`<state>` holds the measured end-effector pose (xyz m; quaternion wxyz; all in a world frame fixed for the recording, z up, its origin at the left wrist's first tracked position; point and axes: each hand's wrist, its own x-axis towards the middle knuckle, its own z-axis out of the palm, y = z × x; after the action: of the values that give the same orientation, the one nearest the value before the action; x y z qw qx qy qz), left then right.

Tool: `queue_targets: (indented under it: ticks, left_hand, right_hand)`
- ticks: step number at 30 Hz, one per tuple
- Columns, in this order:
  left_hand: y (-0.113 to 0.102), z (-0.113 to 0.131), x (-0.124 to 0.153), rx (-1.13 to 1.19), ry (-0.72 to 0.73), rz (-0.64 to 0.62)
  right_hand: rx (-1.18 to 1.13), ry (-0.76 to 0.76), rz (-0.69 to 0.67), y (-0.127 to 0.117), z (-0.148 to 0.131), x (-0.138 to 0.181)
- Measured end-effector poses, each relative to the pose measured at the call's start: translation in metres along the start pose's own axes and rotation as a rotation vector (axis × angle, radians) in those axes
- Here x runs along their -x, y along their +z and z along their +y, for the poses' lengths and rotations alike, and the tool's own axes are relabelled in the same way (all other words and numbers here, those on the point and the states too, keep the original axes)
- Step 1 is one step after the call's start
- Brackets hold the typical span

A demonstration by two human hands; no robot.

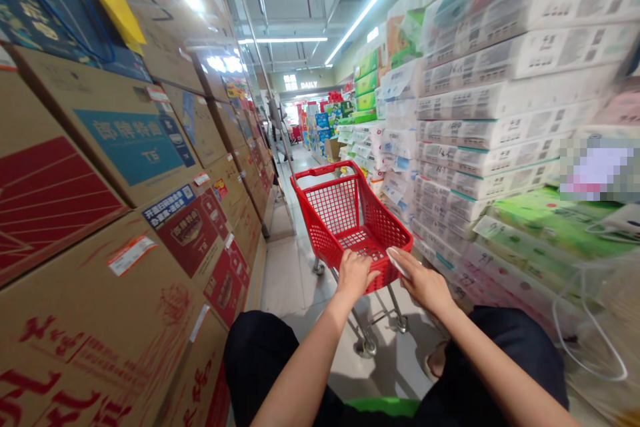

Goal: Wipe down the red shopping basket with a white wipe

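A red shopping cart [350, 217] with a mesh basket stands in a narrow store aisle in front of me, and nothing shows inside it. My left hand [354, 273] is curled over the cart's near rim. My right hand [423, 280] grips the same rim further right, fingers wrapped round the handle. Both forearms reach forward from the bottom of the view, over my dark trousers.
Stacked cardboard boxes [125, 213] wall the aisle's left side. Packs of tissue and paper goods [500, 133] are piled high on the right. The pale tiled floor [285, 280] runs ahead. A person [275, 123] stands far down the aisle.
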<state>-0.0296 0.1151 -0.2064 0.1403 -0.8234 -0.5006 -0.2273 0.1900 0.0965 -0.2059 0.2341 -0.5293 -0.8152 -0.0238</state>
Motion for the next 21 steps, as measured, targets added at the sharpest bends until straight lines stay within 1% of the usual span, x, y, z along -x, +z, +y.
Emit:
queue_targets:
  ticks: [2, 4, 6, 9, 11, 12, 14, 16, 18, 19, 21]
  left_hand:
    - [0.001, 0.001, -0.001, -0.002, 0.001, 0.001]
    - [0.003, 0.002, -0.003, -0.002, -0.003, 0.002]
    - [0.004, 0.004, -0.004, -0.003, -0.011, 0.002]
    - [0.004, 0.004, -0.004, -0.008, -0.014, -0.003]
    - [0.002, 0.004, -0.003, -0.011, -0.011, -0.008]
    - [0.002, 0.003, -0.002, -0.012, -0.011, -0.010]
    - [0.001, 0.001, -0.001, -0.012, -0.011, -0.012]
    - [0.001, 0.001, 0.000, -0.011, -0.008, -0.011]
    - [0.002, 0.001, -0.001, -0.010, -0.006, -0.003]
    - [0.002, 0.002, -0.001, -0.008, -0.006, 0.002]
    - [0.003, 0.004, -0.002, -0.004, -0.011, 0.012]
  right_hand:
    - [0.000, 0.049, 0.012, -0.002, 0.010, -0.003]
    - [0.008, 0.075, 0.020, 0.000, 0.007, -0.003]
    - [0.018, 0.061, 0.019, 0.003, -0.007, -0.002]
    - [0.017, -0.018, -0.019, 0.008, -0.031, 0.003]
    - [0.007, -0.062, -0.043, 0.007, -0.036, 0.005]
    - [0.003, -0.070, -0.046, 0.006, -0.033, 0.005]
    - [-0.002, -0.049, -0.030, 0.004, -0.018, 0.002]
    - [-0.005, 0.005, -0.004, 0.001, -0.001, -0.001]
    - [-0.004, 0.060, 0.020, 0.000, 0.010, -0.004]
    - [-0.003, 0.078, 0.030, 0.000, 0.011, -0.005]
    - [-0.001, 0.084, 0.039, 0.003, 0.002, -0.003]
